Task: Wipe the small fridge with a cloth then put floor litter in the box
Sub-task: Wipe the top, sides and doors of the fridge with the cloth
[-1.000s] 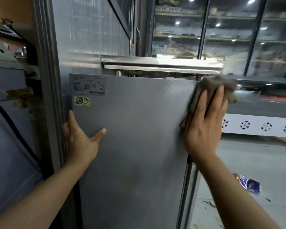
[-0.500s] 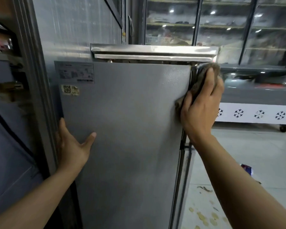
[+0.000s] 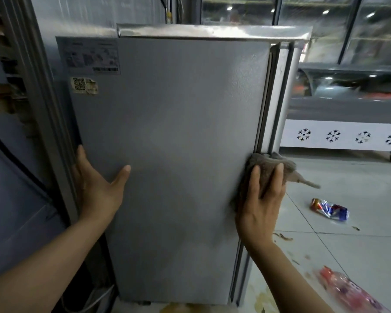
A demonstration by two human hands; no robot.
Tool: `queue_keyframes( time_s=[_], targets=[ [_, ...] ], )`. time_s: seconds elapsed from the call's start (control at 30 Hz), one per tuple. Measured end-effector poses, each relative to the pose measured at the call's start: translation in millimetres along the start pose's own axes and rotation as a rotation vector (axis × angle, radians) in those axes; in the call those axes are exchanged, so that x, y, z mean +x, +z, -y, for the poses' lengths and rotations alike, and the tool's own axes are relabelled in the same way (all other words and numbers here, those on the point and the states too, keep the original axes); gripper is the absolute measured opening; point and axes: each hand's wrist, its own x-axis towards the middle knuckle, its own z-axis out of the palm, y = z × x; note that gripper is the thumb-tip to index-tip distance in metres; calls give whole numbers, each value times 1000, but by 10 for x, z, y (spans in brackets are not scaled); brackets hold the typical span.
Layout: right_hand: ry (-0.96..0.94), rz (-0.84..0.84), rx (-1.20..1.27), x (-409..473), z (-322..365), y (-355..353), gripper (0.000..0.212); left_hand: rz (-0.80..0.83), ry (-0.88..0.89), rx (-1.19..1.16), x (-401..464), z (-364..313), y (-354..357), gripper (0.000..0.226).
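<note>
Closest to me, at the lower right, a red and pink plastic wrapper (image 3: 348, 290) lies on the tiled floor (image 3: 348, 249), blurred at the picture's edge. My right hand (image 3: 261, 204) is up against the right edge of the small fridge (image 3: 167, 154), about halfway up its grey side panel. Its fingers are nearly straight and spread flat, pressing a brownish-grey cloth (image 3: 271, 170) onto the corner where the panel meets the door seal; a loose tail of the cloth sticks out to the right, off the fridge. My left hand (image 3: 97, 188) rests on the left edge of the same panel at much the same height, palm flat, thumb stretched out across the metal, fingers reaching round the back edge where I cannot see them. It holds nothing else.

Further out on the floor, right of the cloth, lies a crumpled blue, red and silver foil packet (image 3: 330, 210), well apart from the fridge. Small brown scraps and stains mark the tiles between it and the red wrapper.

High on the panel's left sit a printed rating label (image 3: 90, 56) and, just under it, a torn QR sticker (image 3: 84, 85). A shiny metal top (image 3: 212, 31) caps the fridge.

Beyond stands a chest freezer (image 3: 348, 136) with snowflake marks, and glass-fronted display cabinets (image 3: 325, 23) behind it.
</note>
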Motion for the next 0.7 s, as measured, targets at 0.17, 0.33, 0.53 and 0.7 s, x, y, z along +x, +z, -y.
queue_keyframes(
  time_s=[0.17, 0.33, 0.53, 0.7],
  targets=[
    [-205, -3, -50, 535, 130, 53, 66, 96, -60, 70, -112, 293, 7, 93],
    [-341, 108, -62, -117, 73, 184, 53, 71, -68, 59, -109, 406, 44, 89],
    [-680, 334, -143, -370, -67, 89, 75, 80, -60, 75, -89, 442, 12, 88],
    [-441, 105, -51, 534, 467, 181, 54, 152, -118, 22, -121, 584, -19, 74]
  ],
)
